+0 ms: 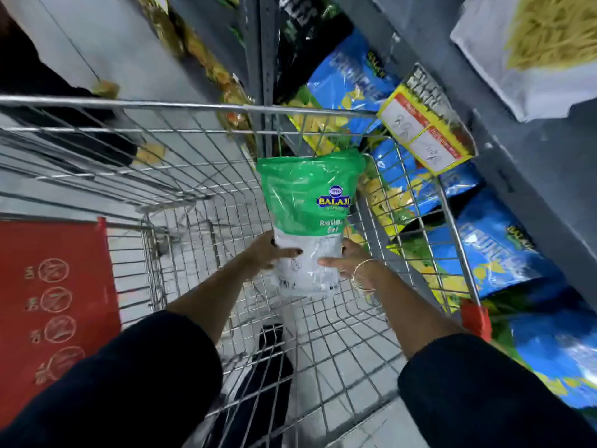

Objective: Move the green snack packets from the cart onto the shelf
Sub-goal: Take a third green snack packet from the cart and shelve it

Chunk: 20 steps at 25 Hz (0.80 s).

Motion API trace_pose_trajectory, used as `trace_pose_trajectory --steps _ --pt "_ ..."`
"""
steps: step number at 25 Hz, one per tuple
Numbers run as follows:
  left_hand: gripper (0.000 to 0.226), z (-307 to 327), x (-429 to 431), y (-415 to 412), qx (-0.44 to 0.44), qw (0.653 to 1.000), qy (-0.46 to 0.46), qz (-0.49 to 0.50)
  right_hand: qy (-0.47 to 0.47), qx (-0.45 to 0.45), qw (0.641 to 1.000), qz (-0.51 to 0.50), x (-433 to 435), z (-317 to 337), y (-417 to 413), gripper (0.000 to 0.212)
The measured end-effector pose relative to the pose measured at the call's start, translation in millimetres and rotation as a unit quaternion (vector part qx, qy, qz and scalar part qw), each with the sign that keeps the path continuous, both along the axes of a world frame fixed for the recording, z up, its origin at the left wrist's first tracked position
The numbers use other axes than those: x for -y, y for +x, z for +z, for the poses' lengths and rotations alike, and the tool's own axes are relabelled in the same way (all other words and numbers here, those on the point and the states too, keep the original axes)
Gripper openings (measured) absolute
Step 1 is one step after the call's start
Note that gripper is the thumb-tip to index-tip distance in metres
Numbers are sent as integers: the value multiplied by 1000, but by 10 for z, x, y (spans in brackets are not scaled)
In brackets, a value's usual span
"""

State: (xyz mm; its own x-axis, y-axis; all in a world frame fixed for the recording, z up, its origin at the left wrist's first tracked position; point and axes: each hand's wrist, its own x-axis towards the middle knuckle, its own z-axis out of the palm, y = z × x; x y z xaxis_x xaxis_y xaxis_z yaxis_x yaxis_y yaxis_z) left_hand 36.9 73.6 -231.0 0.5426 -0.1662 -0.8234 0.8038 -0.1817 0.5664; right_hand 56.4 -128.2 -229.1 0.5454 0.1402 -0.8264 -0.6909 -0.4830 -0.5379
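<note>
A green and white snack packet [307,215] with a blue logo is held over the wire shopping cart [181,176]. My left hand [271,253] grips its lower left side. My right hand [350,263], with thin bangles on the wrist, grips its lower right side. The packet's green top points away from me, toward the cart's far rim. I see no other green packets in the cart basket. The grey metal shelf [523,176] runs along the right of the cart.
Blue and yellow snack bags [494,250] fill the lower shelf rows to the right. A yellow price tag [426,124] hangs on the shelf edge. The red child-seat flap [55,302] is at left. A pale noodle packet [542,46] lies on the upper shelf.
</note>
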Motion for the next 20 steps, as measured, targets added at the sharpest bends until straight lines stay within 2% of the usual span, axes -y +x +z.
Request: trace_pose_trajectory --steps 4,10,13,16,20 --pt "54 164 3 -37 14 1000 5 22 6 38 999 -22 -17 180 -82 48" --pt "62 774 -25 -141 81 996 35 33 16 118 993 -16 -2 643 -148 63" --pt "57 1339 63 -359 151 986 60 45 30 189 981 -5 81 1084 -265 78" --pt "65 1986 265 -621 235 967 89 41 73 258 963 -15 283 1711 -506 68" --pt "62 2845 895 -1040 364 923 123 -1 52 357 932 -45 915 2554 -1038 63"
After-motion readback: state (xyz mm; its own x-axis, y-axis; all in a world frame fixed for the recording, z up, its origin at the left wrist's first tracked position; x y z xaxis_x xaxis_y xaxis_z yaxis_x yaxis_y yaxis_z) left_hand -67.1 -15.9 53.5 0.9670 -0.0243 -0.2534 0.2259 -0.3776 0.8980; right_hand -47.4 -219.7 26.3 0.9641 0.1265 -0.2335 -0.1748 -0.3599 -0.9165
